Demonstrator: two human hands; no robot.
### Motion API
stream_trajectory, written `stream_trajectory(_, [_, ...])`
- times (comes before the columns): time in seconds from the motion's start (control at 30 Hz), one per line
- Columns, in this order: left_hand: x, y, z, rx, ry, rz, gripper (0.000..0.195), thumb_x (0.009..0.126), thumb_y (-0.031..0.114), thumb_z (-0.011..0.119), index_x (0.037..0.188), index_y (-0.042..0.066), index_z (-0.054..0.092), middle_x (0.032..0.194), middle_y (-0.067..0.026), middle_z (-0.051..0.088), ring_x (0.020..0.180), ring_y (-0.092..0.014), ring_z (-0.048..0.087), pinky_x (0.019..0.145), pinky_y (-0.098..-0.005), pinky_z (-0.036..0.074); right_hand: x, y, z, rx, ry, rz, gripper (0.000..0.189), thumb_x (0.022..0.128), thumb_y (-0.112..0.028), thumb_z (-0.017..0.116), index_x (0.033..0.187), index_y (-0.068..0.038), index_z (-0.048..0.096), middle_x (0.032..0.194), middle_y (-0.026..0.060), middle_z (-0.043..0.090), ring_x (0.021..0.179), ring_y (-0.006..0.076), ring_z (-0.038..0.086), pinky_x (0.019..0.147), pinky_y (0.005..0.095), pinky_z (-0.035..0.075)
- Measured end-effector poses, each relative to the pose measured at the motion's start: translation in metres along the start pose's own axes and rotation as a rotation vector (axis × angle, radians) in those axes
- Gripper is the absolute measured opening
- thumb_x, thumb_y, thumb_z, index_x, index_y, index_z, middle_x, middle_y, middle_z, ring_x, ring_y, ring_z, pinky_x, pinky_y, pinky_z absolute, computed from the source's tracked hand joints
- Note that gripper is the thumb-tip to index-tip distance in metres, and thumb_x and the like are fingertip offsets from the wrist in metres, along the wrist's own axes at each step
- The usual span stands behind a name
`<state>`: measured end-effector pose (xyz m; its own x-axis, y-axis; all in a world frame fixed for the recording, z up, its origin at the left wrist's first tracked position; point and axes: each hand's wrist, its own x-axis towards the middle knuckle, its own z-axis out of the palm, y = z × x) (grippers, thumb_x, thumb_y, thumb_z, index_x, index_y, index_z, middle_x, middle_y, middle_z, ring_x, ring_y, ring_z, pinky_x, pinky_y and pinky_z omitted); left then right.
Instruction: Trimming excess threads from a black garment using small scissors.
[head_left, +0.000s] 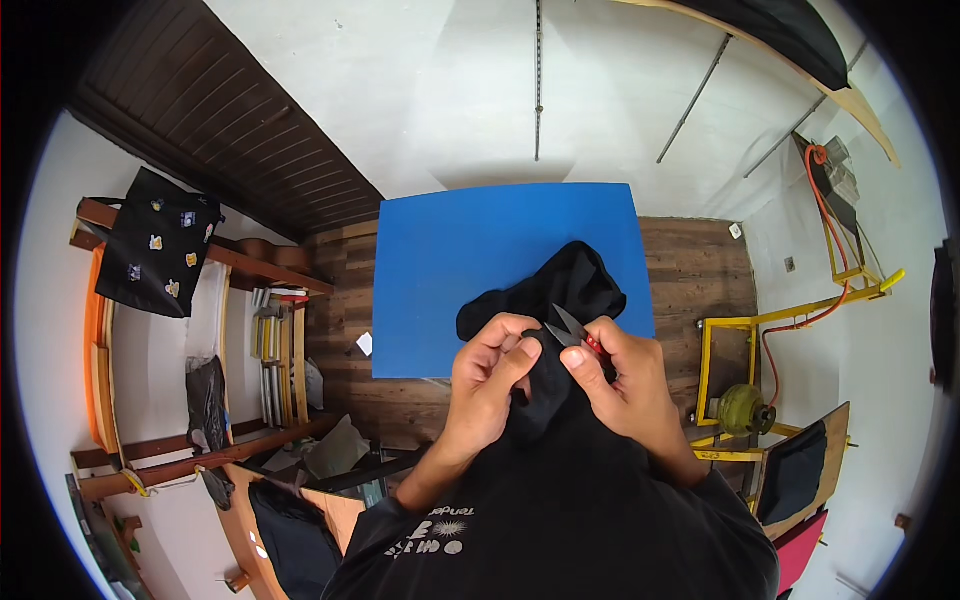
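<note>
My left hand (495, 364) pinches a fold of a black cloth piece (551, 289) between thumb and fingers. My right hand (619, 371) holds small thread snips (566, 328) with dark pointed blades and a red part at the grip. The snips' blades stand apart, their tips close to the pinched fold. Part of the cloth lies bunched on a blue tabletop (442, 255); another part hangs down between my hands in front of my black shirt. Whether the blades touch the cloth I cannot tell.
Left stands a wooden shelf (281, 345) with a black printed bag (161, 244). On the right are a yellow metal frame (705, 371), a green gas cylinder (742, 410) with an orange hose, and a board with black cloth (791, 472). A white wall (487, 90) rises behind the table.
</note>
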<state>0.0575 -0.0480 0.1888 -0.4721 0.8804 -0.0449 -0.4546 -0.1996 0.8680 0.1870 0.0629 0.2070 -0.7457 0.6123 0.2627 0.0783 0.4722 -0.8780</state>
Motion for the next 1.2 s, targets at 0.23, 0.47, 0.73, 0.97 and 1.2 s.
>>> stream_trajectory(0.23, [0.003,-0.005,0.006,0.029,-0.009,0.025,0.016,0.094,0.009,0.056,0.107,0.0,0.055,0.087,-0.0026,0.059,0.066,-0.005,0.053,0.049,-0.0211,0.048,-0.012,-0.01,-0.002,-0.132,0.019,0.046,0.031,0.089,-0.026,0.067,0.075,-0.003,0.052,0.051,0.0063,0.048,0.04,0.0161,0.048,0.039,0.0293,0.036])
stream_trajectory(0.47, [0.005,-0.009,0.016,0.113,-0.019,0.112,0.013,0.093,0.002,0.056,0.105,-0.001,0.054,0.092,-0.0055,0.062,0.077,-0.008,0.062,0.058,-0.0225,0.055,-0.016,-0.017,-0.011,-0.222,0.071,0.039,0.032,0.09,-0.026,0.065,0.075,-0.002,0.05,0.05,0.0074,0.048,0.04,0.018,0.048,0.04,0.0306,0.036])
stream_trajectory(0.73, [0.006,-0.013,0.019,0.159,-0.031,0.204,0.013,0.092,-0.001,0.056,0.105,-0.003,0.054,0.094,-0.0071,0.063,0.081,-0.009,0.063,0.063,-0.0225,0.055,-0.012,-0.012,-0.009,-0.146,0.062,0.054,0.031,0.092,-0.025,0.062,0.075,-0.001,0.051,0.05,0.0077,0.045,0.041,0.0167,0.044,0.042,0.0309,0.034])
stream_trajectory(0.97, [0.008,-0.017,0.017,0.189,-0.034,0.213,0.015,0.092,0.0,0.058,0.106,-0.002,0.057,0.095,-0.0062,0.064,0.085,-0.009,0.062,0.066,-0.0235,0.054,-0.008,-0.008,-0.012,-0.105,0.017,0.061,0.03,0.09,-0.024,0.065,0.075,-0.002,0.051,0.053,0.0095,0.05,0.041,0.0195,0.051,0.039,0.0309,0.037])
stream_trajectory(1.2, [0.01,-0.018,0.019,0.15,-0.013,0.196,0.017,0.092,0.003,0.06,0.108,-0.002,0.059,0.097,-0.0065,0.065,0.086,-0.01,0.062,0.069,-0.0236,0.053,-0.007,-0.004,-0.013,-0.068,0.018,0.049,0.03,0.091,-0.024,0.064,0.076,-0.002,0.051,0.052,0.0086,0.049,0.041,0.0171,0.049,0.04,0.0301,0.036])
